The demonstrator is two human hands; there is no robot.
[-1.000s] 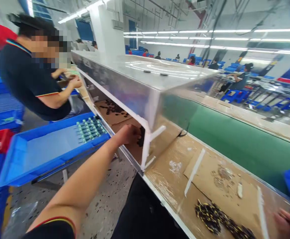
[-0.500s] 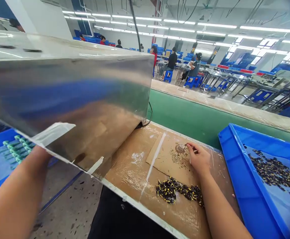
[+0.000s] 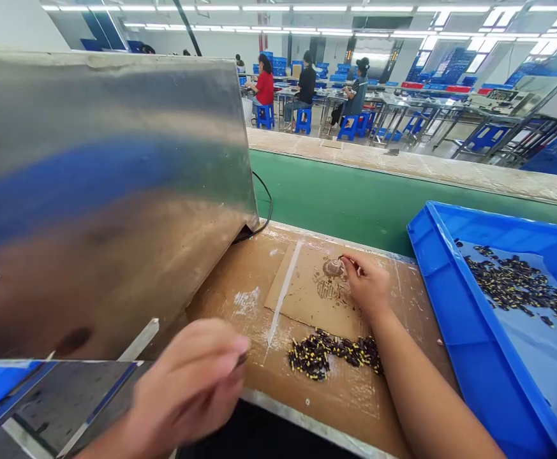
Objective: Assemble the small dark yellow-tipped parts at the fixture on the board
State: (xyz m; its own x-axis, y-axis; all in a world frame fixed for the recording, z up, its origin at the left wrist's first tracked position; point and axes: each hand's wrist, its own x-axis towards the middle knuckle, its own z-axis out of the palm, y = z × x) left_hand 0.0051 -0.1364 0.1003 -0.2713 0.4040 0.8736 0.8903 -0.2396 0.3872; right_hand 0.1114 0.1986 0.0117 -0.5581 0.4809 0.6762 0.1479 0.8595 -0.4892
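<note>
Left hand [image 3: 192,382], nearest: thumb and fingers pinch a dark bit [image 3: 242,360] (blurred, its shape unreadable). Between the hands, beside the right forearm [image 3: 416,376], lies a heap of black-and-yellow pieces [image 3: 312,358]. Right hand [image 3: 370,285], farther forward: fingertips pinch a small dark part [image 3: 341,257] beside a round, brownish patch [image 3: 332,268] on a cardboard sheet [image 3: 302,299]. To its right, a blue tray [image 3: 479,338] holds similar pieces [image 3: 517,284]; forward of the left hand stands a metal hood [image 3: 115,191]; beyond both hands lies a green strip [image 3: 335,194].

No legible lettering, no readable labels, numbers, brands or signs in view
</note>
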